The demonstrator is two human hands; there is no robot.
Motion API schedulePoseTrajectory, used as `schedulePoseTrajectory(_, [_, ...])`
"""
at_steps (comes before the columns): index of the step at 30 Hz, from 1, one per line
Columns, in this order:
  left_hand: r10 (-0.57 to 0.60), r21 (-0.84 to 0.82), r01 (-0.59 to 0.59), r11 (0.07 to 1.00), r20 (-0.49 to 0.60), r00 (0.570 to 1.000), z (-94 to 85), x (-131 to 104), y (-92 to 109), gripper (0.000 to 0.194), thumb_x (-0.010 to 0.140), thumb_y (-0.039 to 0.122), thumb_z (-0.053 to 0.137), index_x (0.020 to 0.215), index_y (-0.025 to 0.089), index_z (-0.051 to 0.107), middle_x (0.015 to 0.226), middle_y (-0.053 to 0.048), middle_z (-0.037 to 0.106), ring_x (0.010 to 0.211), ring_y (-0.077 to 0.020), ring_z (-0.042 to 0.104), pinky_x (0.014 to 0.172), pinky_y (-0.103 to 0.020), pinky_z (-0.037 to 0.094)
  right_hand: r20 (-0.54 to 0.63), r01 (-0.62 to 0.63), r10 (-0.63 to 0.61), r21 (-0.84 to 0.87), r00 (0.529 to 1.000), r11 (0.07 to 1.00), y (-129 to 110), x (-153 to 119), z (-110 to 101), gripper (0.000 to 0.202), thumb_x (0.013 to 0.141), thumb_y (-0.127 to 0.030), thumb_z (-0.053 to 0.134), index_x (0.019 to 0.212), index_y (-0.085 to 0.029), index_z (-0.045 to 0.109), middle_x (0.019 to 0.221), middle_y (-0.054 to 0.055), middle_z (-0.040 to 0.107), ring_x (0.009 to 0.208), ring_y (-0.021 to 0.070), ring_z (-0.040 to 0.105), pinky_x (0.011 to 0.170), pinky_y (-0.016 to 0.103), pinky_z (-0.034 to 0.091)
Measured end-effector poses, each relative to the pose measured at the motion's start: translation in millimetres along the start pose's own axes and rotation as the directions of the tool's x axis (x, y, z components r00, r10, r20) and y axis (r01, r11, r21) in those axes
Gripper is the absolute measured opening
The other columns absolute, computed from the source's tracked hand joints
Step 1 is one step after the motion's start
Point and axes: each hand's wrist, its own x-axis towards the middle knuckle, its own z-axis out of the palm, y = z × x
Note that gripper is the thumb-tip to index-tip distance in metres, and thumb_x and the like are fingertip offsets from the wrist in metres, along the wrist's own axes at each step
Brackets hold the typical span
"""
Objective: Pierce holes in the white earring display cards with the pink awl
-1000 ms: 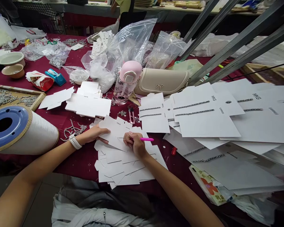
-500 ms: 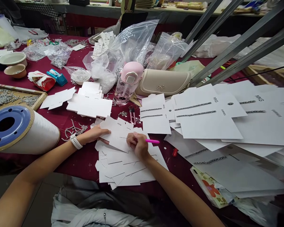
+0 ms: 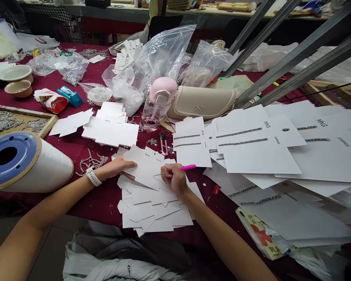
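Observation:
My left hand grips the left edge of a white earring card printed MNG, thumb on top. The fingers of my right hand are closed round a pink-handled needle tool. Its thin metal point reaches over the card's right part; whether it touches the card I cannot tell. A few small dark dots show on the card's face. Under both hands lies a loose pile of white cards. Left of my left hand is a small heap of silver rhinestone chain pieces.
Cards with two chain strips overlap on the right. A large thread spool stands at left, near a wooden tray of chains. Behind are a pink-lidded bottle, a beige purse and plastic bags. Metal bars slant across the right.
My right hand has moved slightly right, and the needle point has shifted right across the card. My left hand keeps its hold on the card.

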Motion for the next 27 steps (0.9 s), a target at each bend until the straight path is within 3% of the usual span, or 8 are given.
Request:
schedulePoseTrajectory(7, [-0.015, -0.002, 0.015, 1.0, -0.02, 1.0, -0.3, 0.4, 0.4, 0.049, 0.067, 0.025, 0.064, 0.112, 0.02, 0.047, 0.113, -0.008, 0.055, 0.1, -0.0238, 0.055, 0.067, -0.034, 0.057, 0.017, 0.022, -0.021, -0.03, 1.0, 0.999, 1.9, -2.9, 1.9, 0.035, 0.067, -0.027, 0.04, 0.037, -0.021, 0.023, 0.033, -0.005, 0.022, 0.033, 0.0056, 0.022, 0.037, 0.024, 0.014])
schedulePoseTrajectory(13, [-0.011, -0.004, 0.011, 1.0, -0.021, 1.0, 0.0, -0.1, 0.9, 0.047, 0.067, 0.024, 0.063, 0.111, 0.019, 0.047, 0.116, -0.009, 0.053, 0.101, -0.0235, 0.054, 0.063, -0.031, 0.058, 0.003, 0.043, -0.043, 0.009, 0.999, 0.999, 1.1, -3.6, 0.7, 0.035, 0.066, -0.03, 0.041, 0.037, -0.021, 0.023, 0.035, -0.006, 0.019, 0.033, 0.0056, 0.019, 0.037, 0.024, 0.012])
schedulePoseTrajectory(16, [-0.01, 0.007, 0.01, 1.0, -0.031, 0.999, 0.8, -0.4, 1.4, 0.048, 0.067, 0.024, 0.064, 0.112, 0.018, 0.046, 0.116, -0.009, 0.053, 0.101, -0.0238, 0.054, 0.063, -0.031, 0.058, 0.005, 0.014, -0.014, 0.053, 1.0, 0.998, -2.4, 1.9, -5.7, 0.034, 0.066, -0.031, 0.034, 0.037, -0.022, 0.019, 0.034, -0.006, 0.015, 0.03, 0.0058, 0.017, 0.034, 0.024, 0.013])
schedulePoseTrajectory(21, [-0.01, 0.006, 0.01, 1.0, -0.018, 1.0, 0.4, -0.4, 1.0, 0.048, 0.067, 0.025, 0.063, 0.112, 0.019, 0.047, 0.114, -0.009, 0.055, 0.1, -0.0233, 0.055, 0.065, -0.032, 0.057, 0.084, -0.059, 0.056, 0.032, 0.995, 0.998, -6.4, 6.6, -10.9, 0.036, 0.064, -0.028, 0.039, 0.034, -0.022, 0.021, 0.032, -0.006, 0.016, 0.027, 0.0052, 0.02, 0.033, 0.023, 0.012])
schedulePoseTrajectory(27, [-0.013, 0.0, 0.013, 1.0, 0.004, 1.0, -0.3, -0.7, 0.7, 0.043, 0.069, 0.026, 0.062, 0.109, 0.018, 0.048, 0.113, -0.008, 0.055, 0.1, -0.0225, 0.055, 0.065, -0.03, 0.057, 0.107, -0.055, 0.055, -0.003, 0.993, 0.998, -2.3, 4.9, -9.7, 0.037, 0.067, -0.029, 0.039, 0.036, -0.021, 0.021, 0.033, -0.006, 0.017, 0.028, 0.0047, 0.022, 0.034, 0.023, 0.013])
